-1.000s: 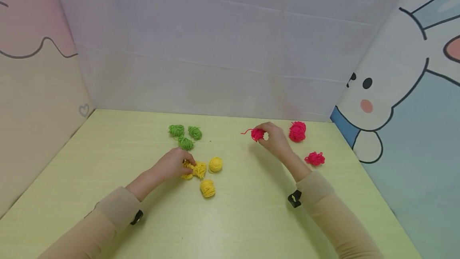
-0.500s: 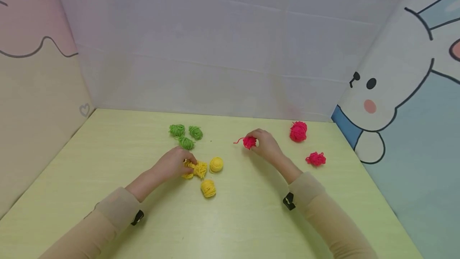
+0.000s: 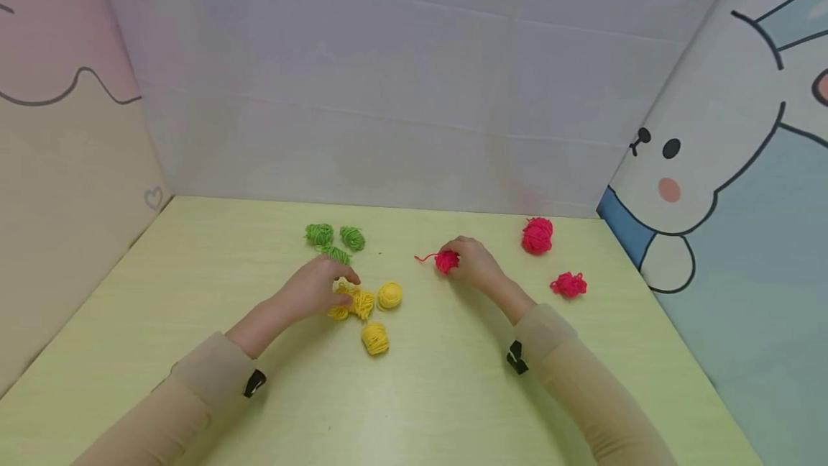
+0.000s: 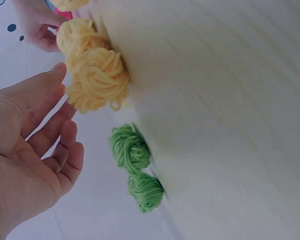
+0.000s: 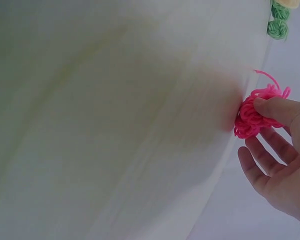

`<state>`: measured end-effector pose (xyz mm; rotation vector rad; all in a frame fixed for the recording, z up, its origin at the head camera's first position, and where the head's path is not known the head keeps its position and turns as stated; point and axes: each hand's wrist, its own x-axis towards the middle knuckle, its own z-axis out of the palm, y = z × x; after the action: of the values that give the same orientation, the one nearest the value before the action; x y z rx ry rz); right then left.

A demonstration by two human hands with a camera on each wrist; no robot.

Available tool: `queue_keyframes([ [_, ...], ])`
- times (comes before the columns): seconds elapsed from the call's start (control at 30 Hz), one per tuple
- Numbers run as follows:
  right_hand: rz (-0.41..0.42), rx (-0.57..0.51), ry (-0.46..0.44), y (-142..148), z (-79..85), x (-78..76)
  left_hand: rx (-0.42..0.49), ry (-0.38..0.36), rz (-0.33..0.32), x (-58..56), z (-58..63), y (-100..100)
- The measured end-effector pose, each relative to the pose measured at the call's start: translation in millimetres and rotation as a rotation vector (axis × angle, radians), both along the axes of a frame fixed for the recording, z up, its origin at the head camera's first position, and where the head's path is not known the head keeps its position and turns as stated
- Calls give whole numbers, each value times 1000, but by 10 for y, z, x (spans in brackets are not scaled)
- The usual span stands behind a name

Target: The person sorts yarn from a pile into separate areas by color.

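Pink yarn is pinched by the right hand; at its 9 o'clock, the left hand is held wide beside yellow yarn.

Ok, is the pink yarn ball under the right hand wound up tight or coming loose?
Coming loose. The pink yarn ball trails a free strand to its left on the table, while the right hand holds it.

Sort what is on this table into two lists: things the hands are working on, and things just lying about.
In hand:
- loose yellow yarn bundle, beside the open left hand
- small pink yarn ball, pinched by the right hand

Lying about:
- two wound yellow yarn balls
- three green yarn balls
- two other pink yarn balls
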<state>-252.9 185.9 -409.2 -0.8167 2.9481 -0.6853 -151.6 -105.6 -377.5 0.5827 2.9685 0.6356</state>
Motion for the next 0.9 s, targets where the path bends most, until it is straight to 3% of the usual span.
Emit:
queue_keyframes([
  [0.37,34,-41,17,-3,-20,-14,52,62,-18,-129,262,302],
  [0.73,30,-93,-34,69,79,50,71,83,-43,-362,206,631],
  [0.9,50,-117,-16,173,154,103,60,78,-41,-454,160,731],
])
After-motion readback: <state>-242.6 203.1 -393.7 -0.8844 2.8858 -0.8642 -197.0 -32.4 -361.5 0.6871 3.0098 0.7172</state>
